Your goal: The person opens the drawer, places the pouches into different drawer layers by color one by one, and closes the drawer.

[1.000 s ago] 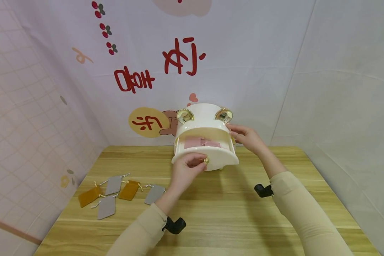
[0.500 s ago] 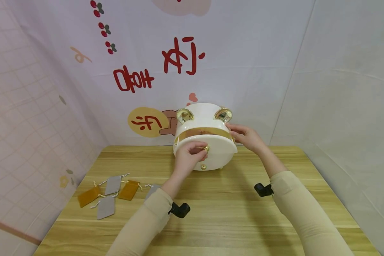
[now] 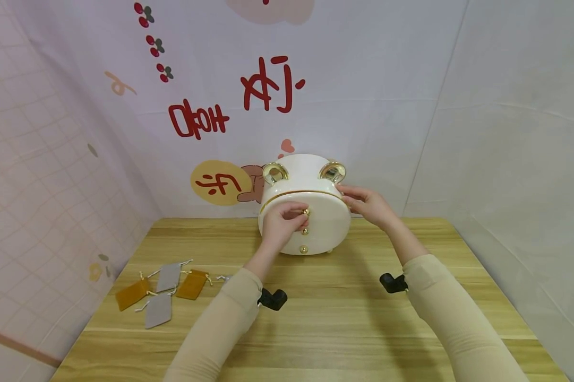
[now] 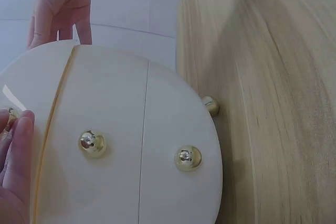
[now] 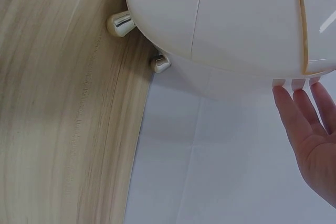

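A white rounded jewelry box [image 3: 327,225] with gold ear-like rings on top stands at the back of the table. Three gold knobs run down its front, one per drawer. My left hand [image 3: 279,225] pinches the top drawer's gold knob [image 3: 306,211] between thumb and fingers. A thin gold-coloured gap [image 4: 55,100] shows along one edge of that top drawer in the left wrist view. My right hand [image 3: 370,206] touches the box's right side with its fingertips, the fingers fairly straight in the right wrist view [image 5: 315,129]. The drawer's inside is hidden.
On the left of the wooden table [image 3: 325,329] lie grey drawstring pouches [image 3: 159,310] and orange-brown ones [image 3: 193,285]. My left sleeve [image 3: 220,323] covers most of another grey pouch. A printed cloth [image 3: 363,106] hangs right behind the box.
The top drawer, pulled out with pink items visible inside one second ago, has slid back into the box with my left hand on its knob. My right hand has stayed in place.
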A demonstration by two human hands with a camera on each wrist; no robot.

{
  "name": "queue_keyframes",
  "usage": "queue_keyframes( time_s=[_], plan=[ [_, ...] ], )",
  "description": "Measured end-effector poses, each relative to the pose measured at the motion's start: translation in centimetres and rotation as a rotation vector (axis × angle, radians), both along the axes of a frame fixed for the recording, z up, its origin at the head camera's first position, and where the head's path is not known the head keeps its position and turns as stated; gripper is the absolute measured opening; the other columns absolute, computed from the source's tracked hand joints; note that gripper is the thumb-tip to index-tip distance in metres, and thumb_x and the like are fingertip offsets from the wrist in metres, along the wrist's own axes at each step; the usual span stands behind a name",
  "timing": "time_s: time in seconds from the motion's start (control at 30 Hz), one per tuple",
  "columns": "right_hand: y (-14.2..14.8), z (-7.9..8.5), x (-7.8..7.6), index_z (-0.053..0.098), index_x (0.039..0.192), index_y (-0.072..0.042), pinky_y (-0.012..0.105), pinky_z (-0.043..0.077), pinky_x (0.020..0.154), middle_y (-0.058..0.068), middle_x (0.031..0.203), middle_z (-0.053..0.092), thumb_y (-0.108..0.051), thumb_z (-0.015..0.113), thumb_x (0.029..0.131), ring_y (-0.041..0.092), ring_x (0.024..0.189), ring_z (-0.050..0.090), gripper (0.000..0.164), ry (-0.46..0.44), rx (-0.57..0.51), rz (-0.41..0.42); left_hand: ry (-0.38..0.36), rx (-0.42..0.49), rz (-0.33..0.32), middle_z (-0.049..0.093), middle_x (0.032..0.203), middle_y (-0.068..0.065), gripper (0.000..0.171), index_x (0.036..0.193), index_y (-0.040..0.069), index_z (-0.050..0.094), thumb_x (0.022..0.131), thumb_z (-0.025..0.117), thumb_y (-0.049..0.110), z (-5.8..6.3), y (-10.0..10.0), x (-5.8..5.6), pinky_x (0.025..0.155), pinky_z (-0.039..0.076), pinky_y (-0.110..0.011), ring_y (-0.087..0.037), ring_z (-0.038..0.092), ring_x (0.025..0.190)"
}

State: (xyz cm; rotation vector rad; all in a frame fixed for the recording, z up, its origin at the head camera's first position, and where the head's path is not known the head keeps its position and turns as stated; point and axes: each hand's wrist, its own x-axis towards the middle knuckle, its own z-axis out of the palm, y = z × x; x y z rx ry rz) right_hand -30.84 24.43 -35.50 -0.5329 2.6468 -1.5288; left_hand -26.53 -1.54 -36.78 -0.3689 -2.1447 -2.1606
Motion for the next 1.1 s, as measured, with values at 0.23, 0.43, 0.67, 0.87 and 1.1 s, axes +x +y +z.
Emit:
queue_keyframes(
  time_s=[0.23, 0.43, 0.67, 0.87, 1.1],
  plan=[
    [0.1, -0.1, 0.1, 0.051, 0.146, -0.016, 0.051, 0.048, 0.097, 0.008, 0.153, 0.043, -0.031, 0.057, 0.102, 0.034, 0.133, 0.045, 0.047, 0.017, -0.003, 0.006, -0.017, 0.005, 0.002, 0.072, 0.095, -0.022, 0.023, 0.110, -0.005, 0.072, 0.088, 0.070, -0.008, 0.3, 0.0, -0.5, 0.072, 0.059, -0.032, -0.023, 0.072, 0.078],
    [0.2, -0.3, 0.0, 0.052, 0.146, -0.015, 0.052, 0.048, 0.097, 0.009, 0.153, 0.042, -0.029, 0.057, 0.102, 0.035, 0.133, 0.045, 0.047, 0.028, -0.008, 0.007, -0.018, 0.006, 0.001, 0.072, 0.095, -0.019, 0.022, 0.110, -0.003, 0.073, 0.088, 0.070, -0.007, 0.1, 0.1, -0.9, 0.072, 0.059, -0.031, -0.021, 0.072, 0.079],
    [0.1, -0.3, 0.0, 0.052, 0.145, -0.015, 0.052, 0.048, 0.097, 0.009, 0.152, 0.043, -0.030, 0.058, 0.102, 0.035, 0.133, 0.046, 0.046, 0.027, -0.012, 0.001, 0.031, -0.025, -0.009, 0.073, 0.095, -0.019, 0.026, 0.113, -0.002, 0.072, 0.088, 0.070, -0.007, -0.3, -0.1, -0.7, 0.073, 0.058, -0.030, -0.021, 0.072, 0.081],
    [0.1, -0.4, 0.0, 0.053, 0.145, -0.015, 0.052, 0.048, 0.096, 0.009, 0.152, 0.043, -0.029, 0.058, 0.102, 0.036, 0.132, 0.046, 0.046, 0.024, -0.014, -0.001, 0.063, -0.094, -0.084, 0.073, 0.101, -0.016, 0.033, 0.122, 0.003, 0.069, 0.089, 0.072, 0.000, -1.0, -0.8, -0.1, 0.076, 0.058, -0.032, -0.022, 0.072, 0.086],
    [0.0, -0.4, 0.2, 0.052, 0.145, -0.015, 0.053, 0.048, 0.096, 0.010, 0.151, 0.044, -0.029, 0.058, 0.102, 0.036, 0.132, 0.046, 0.046, 0.030, -0.016, 0.000, 0.100, -0.243, -0.181, 0.074, 0.097, -0.011, 0.032, 0.123, 0.008, 0.070, 0.091, 0.072, 0.007, -1.6, -1.7, 0.8, 0.078, 0.057, -0.031, -0.020, 0.070, 0.088]
  ],
)
